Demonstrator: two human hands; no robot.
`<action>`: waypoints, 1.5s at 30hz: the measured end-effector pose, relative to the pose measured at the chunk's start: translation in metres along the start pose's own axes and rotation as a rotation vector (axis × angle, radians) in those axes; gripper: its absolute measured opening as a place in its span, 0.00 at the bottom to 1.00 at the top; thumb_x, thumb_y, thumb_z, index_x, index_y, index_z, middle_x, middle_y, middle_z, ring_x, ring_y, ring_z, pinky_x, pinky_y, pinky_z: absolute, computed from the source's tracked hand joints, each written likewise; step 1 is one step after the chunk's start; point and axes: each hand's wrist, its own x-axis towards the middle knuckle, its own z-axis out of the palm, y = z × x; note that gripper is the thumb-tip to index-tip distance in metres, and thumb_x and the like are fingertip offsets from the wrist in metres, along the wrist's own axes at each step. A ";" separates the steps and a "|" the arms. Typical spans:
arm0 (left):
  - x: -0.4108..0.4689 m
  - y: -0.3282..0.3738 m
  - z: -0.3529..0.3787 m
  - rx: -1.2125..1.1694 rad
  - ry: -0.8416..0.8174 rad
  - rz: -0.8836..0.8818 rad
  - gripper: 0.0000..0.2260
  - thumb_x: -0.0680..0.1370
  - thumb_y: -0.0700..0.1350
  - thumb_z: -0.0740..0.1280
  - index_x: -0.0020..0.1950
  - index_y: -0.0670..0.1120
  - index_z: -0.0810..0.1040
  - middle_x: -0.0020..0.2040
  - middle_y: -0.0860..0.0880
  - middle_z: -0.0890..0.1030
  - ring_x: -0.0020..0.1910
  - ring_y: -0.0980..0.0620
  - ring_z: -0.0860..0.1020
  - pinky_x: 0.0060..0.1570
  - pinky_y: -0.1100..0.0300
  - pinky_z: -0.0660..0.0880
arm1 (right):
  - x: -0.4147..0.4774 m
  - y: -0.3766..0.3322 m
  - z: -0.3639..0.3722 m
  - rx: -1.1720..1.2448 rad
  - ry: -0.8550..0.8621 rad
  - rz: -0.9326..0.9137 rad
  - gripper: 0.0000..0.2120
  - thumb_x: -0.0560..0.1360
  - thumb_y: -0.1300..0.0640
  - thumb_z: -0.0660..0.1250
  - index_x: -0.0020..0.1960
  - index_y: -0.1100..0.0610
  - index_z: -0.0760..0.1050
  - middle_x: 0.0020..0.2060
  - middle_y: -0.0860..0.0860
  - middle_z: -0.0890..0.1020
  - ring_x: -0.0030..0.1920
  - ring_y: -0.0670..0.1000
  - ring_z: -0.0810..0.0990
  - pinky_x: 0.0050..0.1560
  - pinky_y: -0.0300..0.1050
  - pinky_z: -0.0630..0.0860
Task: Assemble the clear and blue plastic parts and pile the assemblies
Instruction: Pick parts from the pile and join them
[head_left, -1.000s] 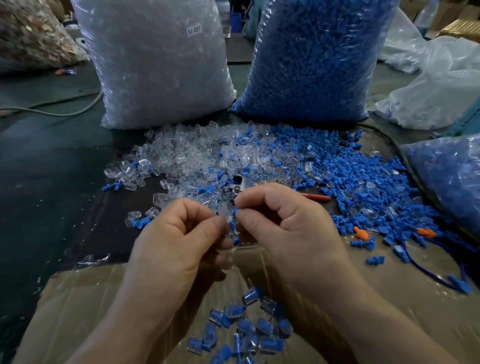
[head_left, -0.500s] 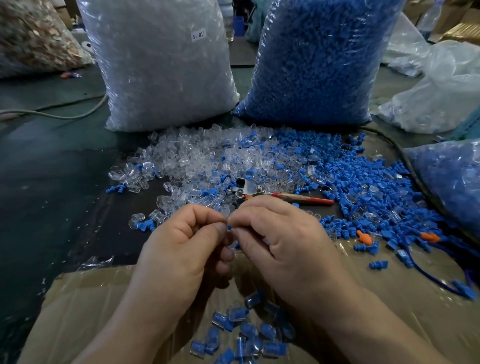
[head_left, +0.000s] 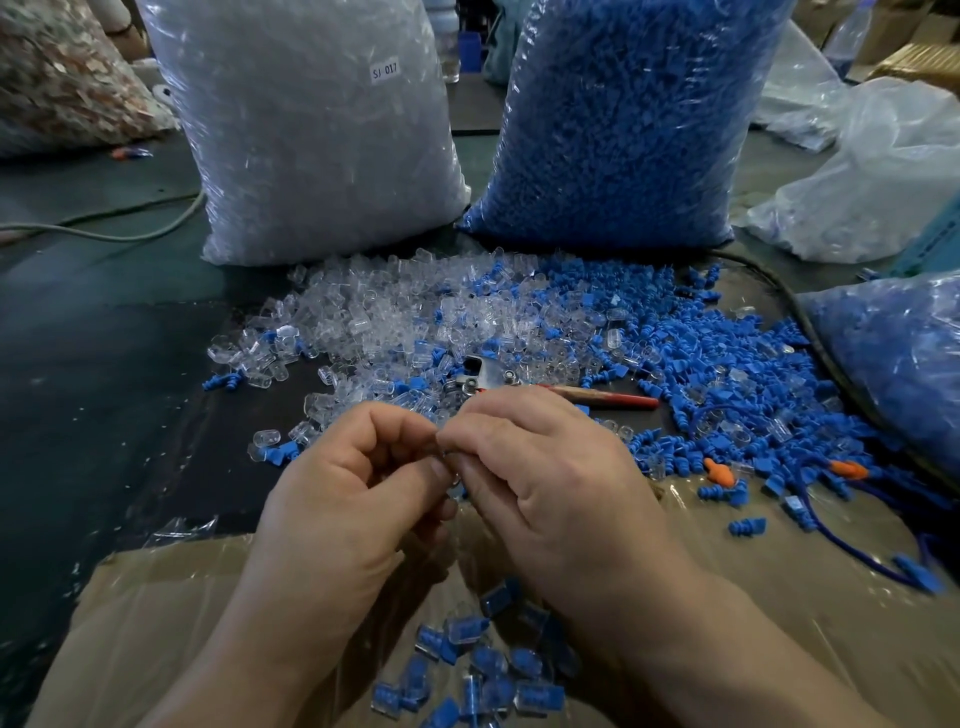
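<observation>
Head view: both hands meet just above centre, fingers curled. The left hand (head_left: 353, 483) and right hand (head_left: 545, 478) pinch a small part (head_left: 453, 472) where thumbs and forefingers touch. Only a clear glint of it shows between the fingertips, and whether the blue half is already seated cannot be told.

The step in hand looks like pressing the two halves together. To do it well, I would line the pieces up squarely before squeezing and push along their axis, not at a slant. It also helps to keep the pinch close to the joint so that nothing springs out.

The pile of assemblies (head_left: 483, 670) lies at 6 o'clock from the hands on the cardboard sheet (head_left: 779, 597), so the finished piece needs only a short drop straight down.

Fresh stock is near on the table (head_left: 104, 364). The loose clear parts (head_left: 374, 322) are at 11 o'clock and the loose blue parts (head_left: 727, 374) at 2 o'clock. Red-handled pliers (head_left: 613, 399) lie just beyond the knuckles at 1 o'clock, and reaching hands should mind them.
</observation>
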 end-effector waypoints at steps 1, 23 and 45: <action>0.000 0.000 0.000 -0.001 0.006 -0.012 0.08 0.68 0.46 0.75 0.45 0.52 0.84 0.39 0.43 0.84 0.36 0.46 0.83 0.37 0.53 0.81 | 0.000 0.000 -0.001 0.013 -0.051 0.009 0.13 0.78 0.56 0.61 0.57 0.55 0.80 0.52 0.48 0.80 0.53 0.49 0.76 0.49 0.49 0.77; 0.003 0.005 -0.003 -0.033 0.049 -0.119 0.14 0.77 0.34 0.69 0.41 0.53 0.83 0.31 0.45 0.80 0.27 0.53 0.77 0.27 0.63 0.77 | 0.011 0.050 -0.017 -0.505 -0.368 0.481 0.24 0.72 0.41 0.65 0.66 0.44 0.67 0.56 0.45 0.73 0.54 0.52 0.66 0.55 0.54 0.65; 0.008 -0.002 -0.015 -0.070 0.074 0.138 0.07 0.72 0.42 0.70 0.47 0.53 0.83 0.35 0.48 0.82 0.32 0.52 0.78 0.29 0.61 0.76 | 0.003 0.020 -0.041 -0.231 -0.430 0.229 0.32 0.67 0.40 0.55 0.71 0.43 0.66 0.56 0.37 0.74 0.57 0.42 0.70 0.60 0.45 0.73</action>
